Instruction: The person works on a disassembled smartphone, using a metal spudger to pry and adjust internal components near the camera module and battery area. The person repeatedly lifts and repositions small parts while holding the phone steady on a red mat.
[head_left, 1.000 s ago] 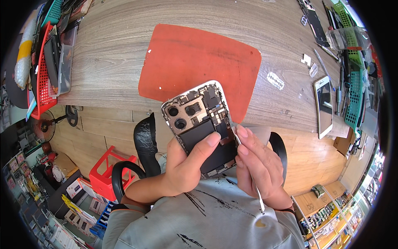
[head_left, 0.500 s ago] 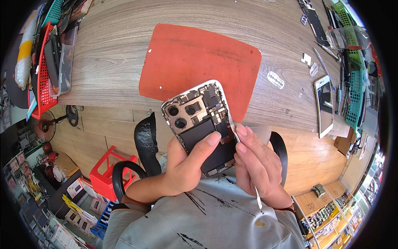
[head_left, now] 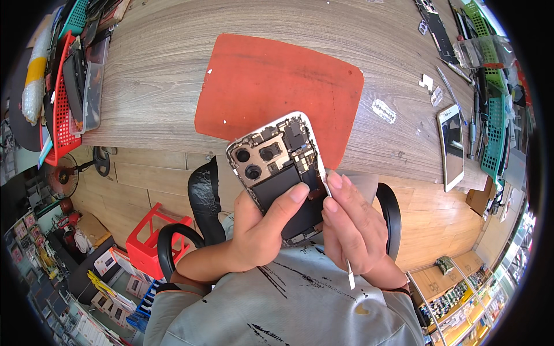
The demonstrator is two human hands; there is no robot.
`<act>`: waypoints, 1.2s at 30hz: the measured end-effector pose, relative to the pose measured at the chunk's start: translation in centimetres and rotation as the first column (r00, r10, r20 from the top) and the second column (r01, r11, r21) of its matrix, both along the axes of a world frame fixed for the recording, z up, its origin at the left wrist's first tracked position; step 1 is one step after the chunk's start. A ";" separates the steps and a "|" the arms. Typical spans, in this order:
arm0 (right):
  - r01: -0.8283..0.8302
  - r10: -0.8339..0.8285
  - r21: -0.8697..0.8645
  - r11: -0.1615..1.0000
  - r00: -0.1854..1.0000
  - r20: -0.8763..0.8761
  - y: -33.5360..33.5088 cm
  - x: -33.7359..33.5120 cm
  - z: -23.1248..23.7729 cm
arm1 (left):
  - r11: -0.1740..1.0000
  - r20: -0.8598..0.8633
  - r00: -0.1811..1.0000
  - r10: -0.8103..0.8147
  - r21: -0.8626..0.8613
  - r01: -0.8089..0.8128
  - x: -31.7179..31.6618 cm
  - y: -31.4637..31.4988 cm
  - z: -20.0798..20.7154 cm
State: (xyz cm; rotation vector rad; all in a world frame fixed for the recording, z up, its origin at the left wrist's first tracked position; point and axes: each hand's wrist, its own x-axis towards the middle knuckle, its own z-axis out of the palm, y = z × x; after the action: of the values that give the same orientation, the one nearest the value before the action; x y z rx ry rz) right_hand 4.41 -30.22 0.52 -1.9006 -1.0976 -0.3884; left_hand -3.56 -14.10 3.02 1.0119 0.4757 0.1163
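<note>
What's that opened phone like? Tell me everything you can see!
The opened smartphone has a pale, round-cornered rim. Inside, a gold-coloured, metal-looking plate holds dark camera modules; small circuit parts sit beside it, a flat black block, seemingly the battery, below. It tilts, top end leaning left, insides facing up, overlapping the red mat in view. The left hand grips it, thumb across the insides; the right hand holds a thin metal tool at its right edge.

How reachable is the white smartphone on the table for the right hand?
Probably yes: the right hand has an unblocked way to the white smartphone, but holds a slim flat-ended tool.
</note>
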 end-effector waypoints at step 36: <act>0.031 -0.029 -0.039 0.999 0.998 0.048 0.1 -0.4 0.1 | 1.000 -0.108 0.994 0.017 0.022 -0.014 -0.5 -0.5 0.4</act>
State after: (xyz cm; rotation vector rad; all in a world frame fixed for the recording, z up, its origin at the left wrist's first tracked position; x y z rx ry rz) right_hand 4.04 -30.12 0.59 -1.9537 -1.1165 -0.4326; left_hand -4.05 -14.63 3.39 1.0392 0.5818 0.0809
